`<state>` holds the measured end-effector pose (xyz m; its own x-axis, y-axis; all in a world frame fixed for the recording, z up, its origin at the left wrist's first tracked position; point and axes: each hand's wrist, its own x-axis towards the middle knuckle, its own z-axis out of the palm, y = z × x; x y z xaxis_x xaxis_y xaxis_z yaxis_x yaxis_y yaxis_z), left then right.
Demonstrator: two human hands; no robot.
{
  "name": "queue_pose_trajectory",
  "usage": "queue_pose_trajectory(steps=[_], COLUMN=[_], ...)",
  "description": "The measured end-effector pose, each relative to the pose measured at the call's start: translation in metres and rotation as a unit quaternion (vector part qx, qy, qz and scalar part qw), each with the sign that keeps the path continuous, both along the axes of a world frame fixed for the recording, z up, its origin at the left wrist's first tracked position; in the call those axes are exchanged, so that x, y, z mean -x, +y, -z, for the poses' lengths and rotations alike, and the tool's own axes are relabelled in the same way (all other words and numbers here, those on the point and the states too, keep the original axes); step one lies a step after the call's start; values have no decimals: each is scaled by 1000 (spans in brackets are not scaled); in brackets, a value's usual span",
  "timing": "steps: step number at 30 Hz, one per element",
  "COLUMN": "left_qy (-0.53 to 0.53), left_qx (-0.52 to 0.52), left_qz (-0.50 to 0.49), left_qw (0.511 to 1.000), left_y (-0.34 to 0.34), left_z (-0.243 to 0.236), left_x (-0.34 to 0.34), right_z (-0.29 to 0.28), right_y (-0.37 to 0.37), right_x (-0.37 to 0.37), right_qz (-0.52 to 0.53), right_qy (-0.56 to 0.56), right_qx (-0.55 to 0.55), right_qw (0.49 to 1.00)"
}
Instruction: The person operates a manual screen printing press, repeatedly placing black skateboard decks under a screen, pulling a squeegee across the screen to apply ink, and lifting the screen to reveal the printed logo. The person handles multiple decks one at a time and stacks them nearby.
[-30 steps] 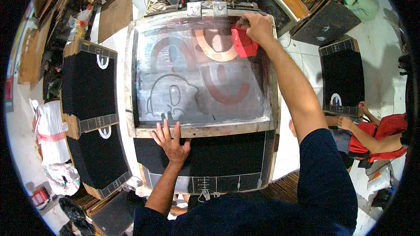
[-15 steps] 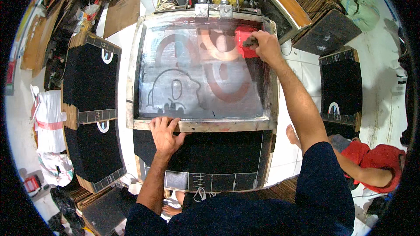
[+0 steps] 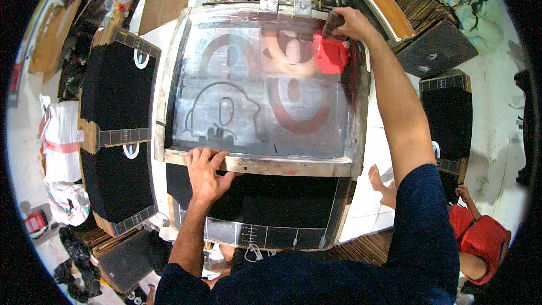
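1. cluttered workshop floor surrounds a print station, black platens at both sides.
2. left hand (image 3: 208, 174) lies flat with its grip spread on the near rail of the wooden screen frame (image 3: 265, 164); keep it pressed down.
3. right hand (image 3: 351, 24) has its grip clamped on the red squeegee (image 3: 330, 55) at the far right corner; pull evenly.
4. the blade edge is hidden.

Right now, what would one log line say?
left hand: pressing frame's near edge | right hand: gripping red squeegee at screen's far right corner
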<state>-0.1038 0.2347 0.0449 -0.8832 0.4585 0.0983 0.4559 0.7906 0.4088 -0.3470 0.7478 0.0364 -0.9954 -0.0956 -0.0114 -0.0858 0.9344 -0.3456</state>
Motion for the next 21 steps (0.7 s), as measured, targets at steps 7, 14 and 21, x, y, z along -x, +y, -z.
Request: queue_pose_trajectory(steps=[7, 14, 21], left_qy=[-4, 12, 213], left_qx=[6, 6, -88], left_qz=[1, 37, 55], left_qw=[1000, 999, 971], left_y=[0, 4, -2], left_z=[-1, -56, -206], left_x=[0, 8, 53], right_z=[18, -48, -184], right_y=[-11, -209, -231], right_x=[-27, -296, -256], right_qz=[125, 173, 136], right_qy=[210, 192, 449], right_qx=[-32, 67, -37], right_qw=[969, 964, 882])
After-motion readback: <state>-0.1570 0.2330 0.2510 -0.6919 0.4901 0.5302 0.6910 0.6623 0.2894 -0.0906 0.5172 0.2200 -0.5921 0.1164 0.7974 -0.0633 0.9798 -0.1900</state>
